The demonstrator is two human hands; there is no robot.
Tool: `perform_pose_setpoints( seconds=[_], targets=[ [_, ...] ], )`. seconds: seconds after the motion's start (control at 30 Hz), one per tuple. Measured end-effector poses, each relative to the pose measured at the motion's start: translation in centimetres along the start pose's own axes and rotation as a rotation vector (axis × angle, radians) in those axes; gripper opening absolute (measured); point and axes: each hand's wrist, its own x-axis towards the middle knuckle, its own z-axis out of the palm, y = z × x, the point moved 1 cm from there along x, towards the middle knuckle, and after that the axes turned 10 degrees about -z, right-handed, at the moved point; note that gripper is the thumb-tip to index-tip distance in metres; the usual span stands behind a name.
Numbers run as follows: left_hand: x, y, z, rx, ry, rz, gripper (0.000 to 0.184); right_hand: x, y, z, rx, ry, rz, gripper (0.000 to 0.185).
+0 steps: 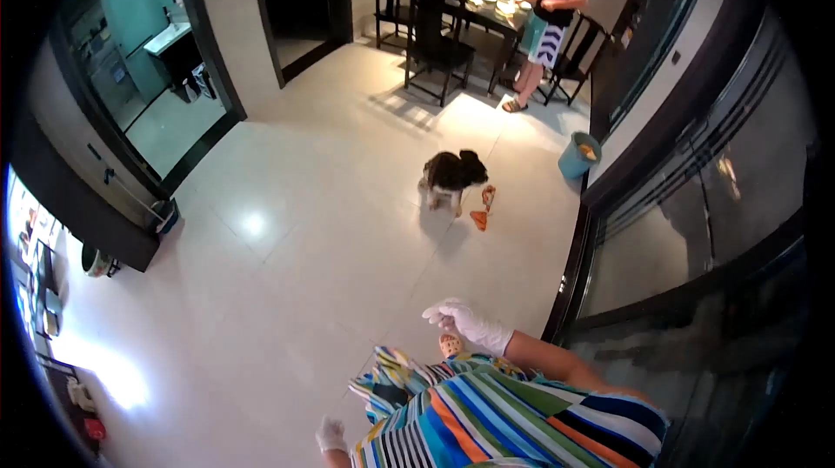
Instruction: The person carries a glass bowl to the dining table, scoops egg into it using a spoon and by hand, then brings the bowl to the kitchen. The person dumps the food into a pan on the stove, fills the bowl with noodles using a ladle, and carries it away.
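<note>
My right hand (pixel 470 323), in a white glove, is held out in front of my striped clothes (pixel 513 416). Its fingers are loosely bent and stretched forward, with nothing seen in them. Low at the front edge hangs my left hand (pixel 331 434), also gloved in white; its fingers are too small and blurred to make out. A black and white dog (pixel 452 174) stands on the pale tiled floor ahead. Right beside its head lie orange-brown pieces (pixel 479 221), whose kind I cannot make out.
A person (pixel 561 0) stands at a dining table (pixel 487 20) with dishes and dark chairs (pixel 435 50). A blue bin (pixel 577 157) is by the right wall. Glass doors (pixel 687 198) run along the right. At left are a broom and dustpan (pixel 165 214) and a planter (pixel 97 261).
</note>
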Motion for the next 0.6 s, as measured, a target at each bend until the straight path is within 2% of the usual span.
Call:
perform_pose_setpoints(
  seconds=[0.03,0.07,0.13,0.2,0.3,0.43,0.53,0.6],
  targets=[
    [0.5,-0.2,1.3,0.038,-0.09,-0.007,0.015,-0.7,-0.1,-1.4,0.002,-0.002,-0.022,0.031],
    [0.3,-0.8,2.1,0.424,-0.07,0.186,0.014,-1.3,-0.8,-3.0,0.01,0.005,-0.047,0.031],
    [0.9,-2.2,5.2,0.636,-0.014,0.058,0.014,-2.6,-3.1,-6.6,-0.026,0.043,-0.118,0.032],
    [1.9,-4.0,9.2,0.787,0.012,-0.046,0.014,-3.6,-2.8,-10.8,0.081,0.163,-0.079,0.032],
    [2.9,-5.4,15.4,1.035,0.004,-0.048,0.013,-5.7,-2.3,-18.6,0.073,0.302,-0.1,0.031],
    [3.2,-4.8,22.3,1.397,-0.006,0.072,0.013,-6.2,3.8,-29.7,0.185,0.471,-0.127,0.032],
    [3.4,-3.3,25.1,1.65,-0.012,0.192,0.013,-5.0,2.5,-33.9,0.315,0.558,-0.08,0.033],
    [3.4,-2.4,27.7,1.809,-0.034,0.277,0.012,-3.7,-2.0,-34.6,0.312,0.583,-0.086,0.034]
  ],
)
